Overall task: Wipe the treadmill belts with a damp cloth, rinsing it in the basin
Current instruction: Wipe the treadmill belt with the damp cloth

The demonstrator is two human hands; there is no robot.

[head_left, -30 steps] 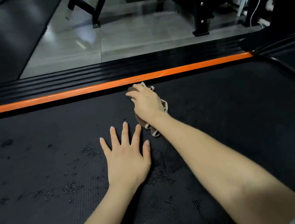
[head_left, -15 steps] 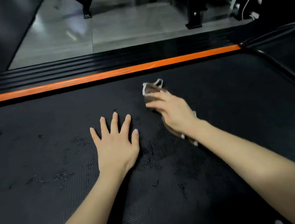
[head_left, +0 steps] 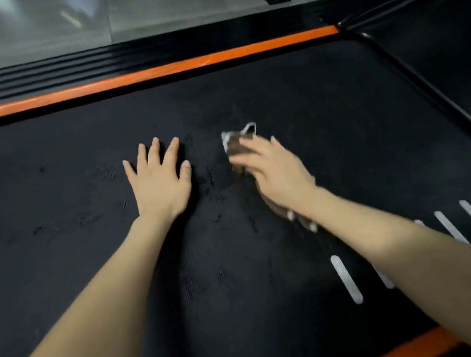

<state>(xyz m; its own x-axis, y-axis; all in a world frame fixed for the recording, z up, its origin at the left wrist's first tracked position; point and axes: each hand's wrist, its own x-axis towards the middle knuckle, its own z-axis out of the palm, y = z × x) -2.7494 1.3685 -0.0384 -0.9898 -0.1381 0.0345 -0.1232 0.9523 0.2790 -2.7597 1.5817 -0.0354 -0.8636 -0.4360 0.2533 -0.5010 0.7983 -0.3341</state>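
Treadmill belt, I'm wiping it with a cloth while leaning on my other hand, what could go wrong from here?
1. Your left hand lies flat on the belt, apparently bearing weight; if the belt rolls, you could lurch forward.
2. Damp blotches lie between your hands, so a palm may slide.
3. The cloth is bunched under your right hand, so it covers little and may leave streaks.
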